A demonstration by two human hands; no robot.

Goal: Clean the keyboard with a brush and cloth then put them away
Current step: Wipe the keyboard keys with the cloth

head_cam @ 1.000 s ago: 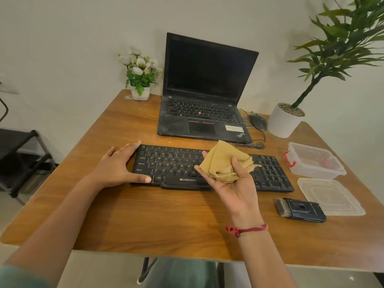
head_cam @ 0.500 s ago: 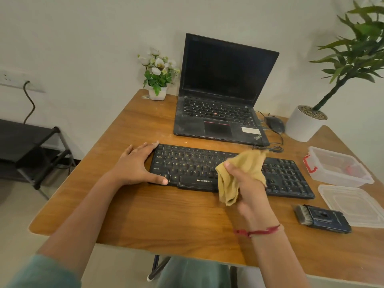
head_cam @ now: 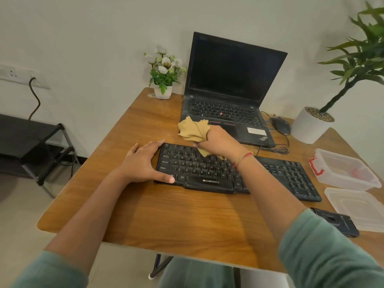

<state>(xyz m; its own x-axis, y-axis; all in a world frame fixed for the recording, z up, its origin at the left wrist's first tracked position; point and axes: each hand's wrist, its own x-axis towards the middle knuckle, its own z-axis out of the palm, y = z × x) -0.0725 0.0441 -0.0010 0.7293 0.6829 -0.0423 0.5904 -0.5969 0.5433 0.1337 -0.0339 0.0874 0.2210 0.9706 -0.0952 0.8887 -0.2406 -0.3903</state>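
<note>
Your right grip (head_cam: 216, 142) is closed around the bunched tan cloth (head_cam: 192, 129). Most of the cloth stands out past the knuckles toward the table's far edge, and one corner hangs down onto the top key rows. Half a second ago this grip held the cloth above the middle of the near edge of the keyboard (head_cam: 291, 177). It now sits over the far edge of the keyboard's left half, with the forearm stretched across the keys.

Your left grip (head_cam: 141, 163) has not shifted. Its fingers lie straight along the keyboard's left end, the thumb touches the near left corner of the keyboard, and it holds nothing.

The keyboard lies across the middle of the table (head_cam: 187, 215), in the same place as before.

The brush (head_cam: 336, 223) lies flat toward the table's near right corner, well apart from both grips. Your right sleeve covers its bristle end. It has not moved.

The clear container (head_cam: 340, 181) stands open at the table's right edge. Its lid (head_cam: 357, 206) lies flat on the near side of the container, just beside the brush.

The open laptop (head_cam: 232, 73) stands at the far edge, behind the keyboard, with its screen dark.
</note>
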